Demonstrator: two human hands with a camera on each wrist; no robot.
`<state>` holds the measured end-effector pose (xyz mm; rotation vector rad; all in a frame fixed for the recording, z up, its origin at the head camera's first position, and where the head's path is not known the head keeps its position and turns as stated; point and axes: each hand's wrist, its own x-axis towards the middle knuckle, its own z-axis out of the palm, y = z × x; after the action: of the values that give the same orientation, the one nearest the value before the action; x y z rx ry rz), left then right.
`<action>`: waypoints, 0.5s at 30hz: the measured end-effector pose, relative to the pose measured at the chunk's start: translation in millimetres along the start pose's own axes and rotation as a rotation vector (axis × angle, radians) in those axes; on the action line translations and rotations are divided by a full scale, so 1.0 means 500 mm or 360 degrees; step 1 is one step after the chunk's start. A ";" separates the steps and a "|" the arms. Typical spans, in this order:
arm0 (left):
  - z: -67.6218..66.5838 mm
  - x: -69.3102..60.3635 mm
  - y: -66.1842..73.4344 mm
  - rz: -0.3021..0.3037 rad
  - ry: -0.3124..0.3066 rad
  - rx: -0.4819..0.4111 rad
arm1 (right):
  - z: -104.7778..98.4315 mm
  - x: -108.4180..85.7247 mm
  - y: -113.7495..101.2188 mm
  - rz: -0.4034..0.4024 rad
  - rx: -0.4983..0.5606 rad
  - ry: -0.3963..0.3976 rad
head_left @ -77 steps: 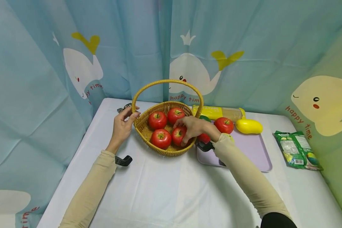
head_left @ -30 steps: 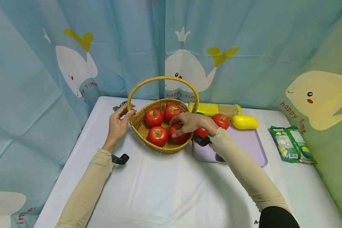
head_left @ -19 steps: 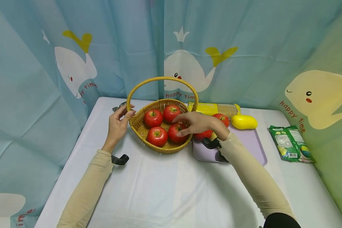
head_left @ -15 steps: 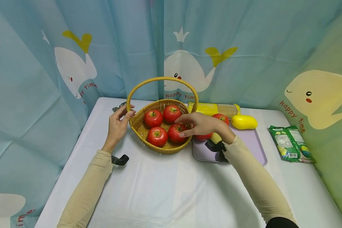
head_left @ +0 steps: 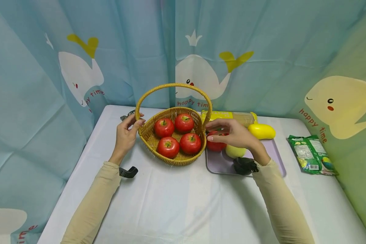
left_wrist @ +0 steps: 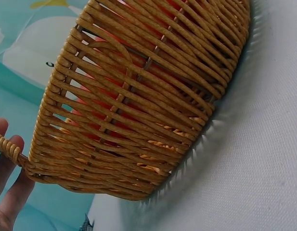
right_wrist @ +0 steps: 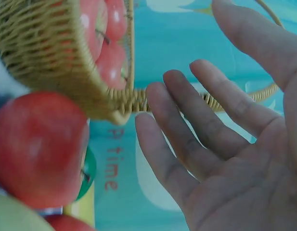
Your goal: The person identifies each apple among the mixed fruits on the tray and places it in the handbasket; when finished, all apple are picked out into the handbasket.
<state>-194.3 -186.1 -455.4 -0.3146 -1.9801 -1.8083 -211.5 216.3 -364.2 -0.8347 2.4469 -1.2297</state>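
Note:
A yellow wicker basket (head_left: 178, 162) with a tall arched handle (head_left: 174, 85) stands on the table with several red apples (head_left: 190, 143) inside. At the basket's left end my left hand (head_left: 125, 137) grips the foot of the handle between thumb and fingers; in the left wrist view its fingers (left_wrist: 13, 197) lie around the wrapped cane. My right hand (head_left: 236, 135) is beside the handle's right foot, above the tray's fruit. In the right wrist view that hand (right_wrist: 225, 149) has its fingers spread and holds nothing. Whether its fingertips touch the handle, I cannot tell.
On the right, a lilac tray (head_left: 272, 159) bears a red apple (head_left: 215, 144), a pale yellow-green fruit (head_left: 235, 151) and a yellow mango-like fruit (head_left: 262, 131). Behind it lies a yellow packet (head_left: 245, 118). A green snack bag (head_left: 312, 154) lies farther right; curtains (head_left: 158, 51) enclose the table.
My right hand has let go of the front right apple, which stays in the basket, and has moved right, out past the basket rim. The left hand has stayed on the handle.

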 end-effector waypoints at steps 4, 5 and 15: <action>-0.001 -0.003 0.000 0.0008 -0.0009 0.0000 | -0.004 -0.014 0.023 -0.0013 -0.0157 0.0101; -0.002 -0.004 0.000 0.0009 -0.0008 0.0000 | -0.004 -0.017 0.028 -0.0011 -0.0207 0.0119; -0.003 -0.003 0.000 -0.0003 -0.0021 0.0015 | 0.002 -0.023 0.064 0.0114 -0.0530 0.0159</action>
<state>-192.5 -187.2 -456.0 -0.3225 -1.9979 -1.8018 -213.7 238.0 -390.4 -0.7739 2.7838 -0.8700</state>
